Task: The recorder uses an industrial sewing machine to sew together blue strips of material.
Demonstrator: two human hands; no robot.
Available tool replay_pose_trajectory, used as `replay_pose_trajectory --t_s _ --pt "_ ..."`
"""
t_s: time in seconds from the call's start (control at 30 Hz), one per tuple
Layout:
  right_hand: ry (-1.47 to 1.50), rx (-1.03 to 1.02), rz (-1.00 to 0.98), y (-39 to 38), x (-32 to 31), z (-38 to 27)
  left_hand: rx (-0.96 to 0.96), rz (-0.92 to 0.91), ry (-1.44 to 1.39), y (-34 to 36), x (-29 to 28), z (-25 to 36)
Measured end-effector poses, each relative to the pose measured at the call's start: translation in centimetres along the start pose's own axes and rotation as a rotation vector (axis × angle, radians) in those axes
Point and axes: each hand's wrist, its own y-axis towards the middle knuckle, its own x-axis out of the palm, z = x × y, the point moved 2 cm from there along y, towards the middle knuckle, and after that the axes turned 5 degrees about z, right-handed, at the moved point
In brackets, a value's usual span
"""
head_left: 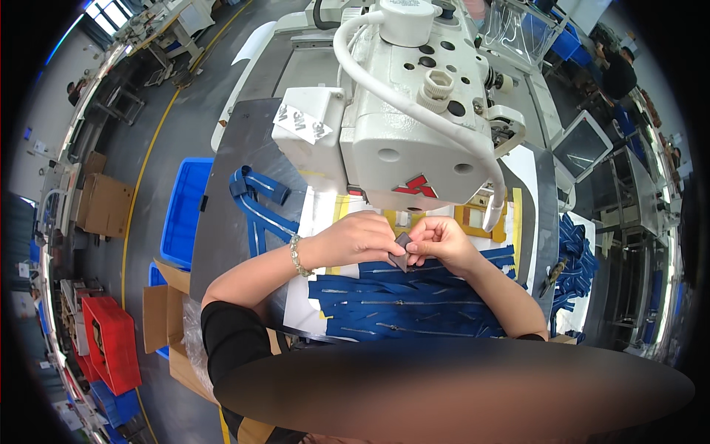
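A small dark grey-brown flat piece (400,259), perhaps a patch or tab, is pinched between the fingertips of my left hand (359,241) and my right hand (444,244). Both hands are closed on it in front of the sewing machine head (414,148). Its exact kind cannot be made out. Under and in front of my hands lie several blue zippers (407,311), spread side by side on a white sheet. Just beyond my right hand is a yellow frame (473,220), partly hidden by the machine.
A looped blue zipper strip (259,194) lies left of the machine. More blue zippers (577,255) are heaped at the right, beside a screen (583,148). Blue bin (186,214), cardboard box (157,311) and red crate (111,344) stand on the left. A white hose (414,107) arches over the machine.
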Motion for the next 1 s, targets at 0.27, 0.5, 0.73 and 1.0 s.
replay_pose_trajectory --t_s 0.27,0.5,0.73,1.0 --pt "-0.400 -0.374 0.164 -0.9 1.0 0.2 -0.361 0.244 -0.303 -0.1 0.9 0.4" --pt "0.042 -0.231 0.101 0.1 0.8 1.4 -0.499 0.285 -0.238 -0.3 0.9 0.5" --pt "0.065 -0.099 0.169 0.6 0.5 1.8 -0.398 0.307 -0.048 -0.5 1.2 0.5" --pt "0.074 -0.208 0.233 0.2 0.9 2.2 -0.311 0.362 0.028 -0.5 1.3 0.3"
